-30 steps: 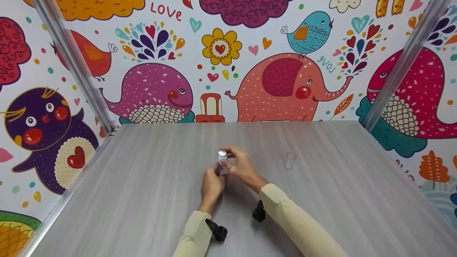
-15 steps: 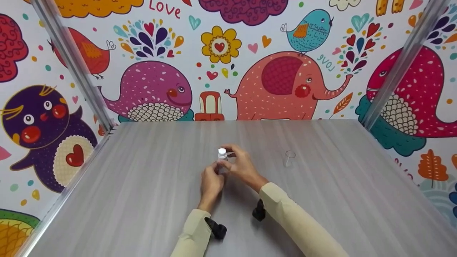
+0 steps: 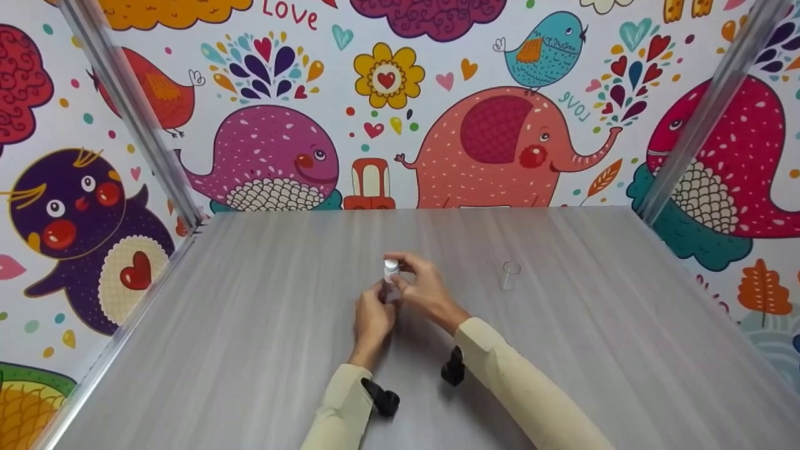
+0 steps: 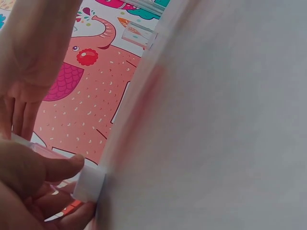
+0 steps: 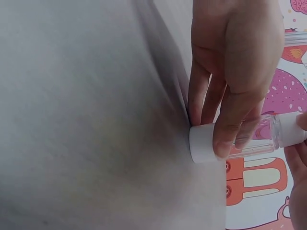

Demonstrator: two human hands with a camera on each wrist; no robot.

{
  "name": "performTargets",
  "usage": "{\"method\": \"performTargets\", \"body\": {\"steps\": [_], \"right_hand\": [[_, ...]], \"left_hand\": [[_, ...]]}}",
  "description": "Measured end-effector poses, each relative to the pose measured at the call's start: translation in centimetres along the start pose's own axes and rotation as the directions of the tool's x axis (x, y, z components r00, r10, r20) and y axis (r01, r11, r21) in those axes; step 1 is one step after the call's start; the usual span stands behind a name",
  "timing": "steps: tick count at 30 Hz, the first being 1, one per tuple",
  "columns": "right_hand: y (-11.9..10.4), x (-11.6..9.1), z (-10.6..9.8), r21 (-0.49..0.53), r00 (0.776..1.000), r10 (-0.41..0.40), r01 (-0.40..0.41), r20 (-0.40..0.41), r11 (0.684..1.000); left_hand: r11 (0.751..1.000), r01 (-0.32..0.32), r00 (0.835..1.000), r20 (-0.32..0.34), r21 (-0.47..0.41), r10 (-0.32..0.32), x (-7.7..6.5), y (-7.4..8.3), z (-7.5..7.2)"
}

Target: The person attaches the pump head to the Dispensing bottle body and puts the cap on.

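Note:
A small clear bottle (image 5: 254,144) with a white base (image 5: 202,143) and a white cap (image 3: 391,264) stands upright between both hands near the middle of the table. My left hand (image 3: 375,315) grips it low down, thumb and fingers around the base, as the left wrist view also shows. From the right, my right hand (image 3: 430,292) pinches the bottle's top, fingertips at the white cap. The base sits right at the table surface in the right wrist view. In the head view the fingers hide most of the bottle's lower body.
A clear, open-topped cylinder (image 3: 510,276) like a small cup stands on the grey table (image 3: 250,300) to the right of the hands. Metal posts (image 3: 134,112) and printed walls close in the back and sides. A black wrist camera (image 3: 382,398) sits at each cuff.
The right fingers shift around the cap, drawing back a little and then reaching over it again. The left hand keeps its grip low on the bottle, and the bottle stays in place.

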State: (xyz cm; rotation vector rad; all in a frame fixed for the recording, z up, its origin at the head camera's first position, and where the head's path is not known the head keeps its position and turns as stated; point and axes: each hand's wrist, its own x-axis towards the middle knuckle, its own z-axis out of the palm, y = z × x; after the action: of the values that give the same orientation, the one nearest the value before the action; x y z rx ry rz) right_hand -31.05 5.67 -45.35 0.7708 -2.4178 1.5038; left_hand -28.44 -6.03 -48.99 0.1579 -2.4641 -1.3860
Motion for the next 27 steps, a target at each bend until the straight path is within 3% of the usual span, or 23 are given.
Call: {"method": "performTargets", "body": {"steps": [13, 27], "right_hand": [[0.1, 0.19, -0.05, 0.046, 0.999, 0.026, -0.025, -0.032, 0.999], [0.19, 0.33, -0.41, 0.016, 0.998, -0.036, 0.037, -0.047, 0.999]], "left_hand": [[1.0, 0.014, 1.0, 0.002, -0.003, -0.014, 0.23, -0.01, 0.09], [1.0, 0.031, 0.999, -0.008, 0.004, -0.031, 0.14, -0.09, -0.01]]}}
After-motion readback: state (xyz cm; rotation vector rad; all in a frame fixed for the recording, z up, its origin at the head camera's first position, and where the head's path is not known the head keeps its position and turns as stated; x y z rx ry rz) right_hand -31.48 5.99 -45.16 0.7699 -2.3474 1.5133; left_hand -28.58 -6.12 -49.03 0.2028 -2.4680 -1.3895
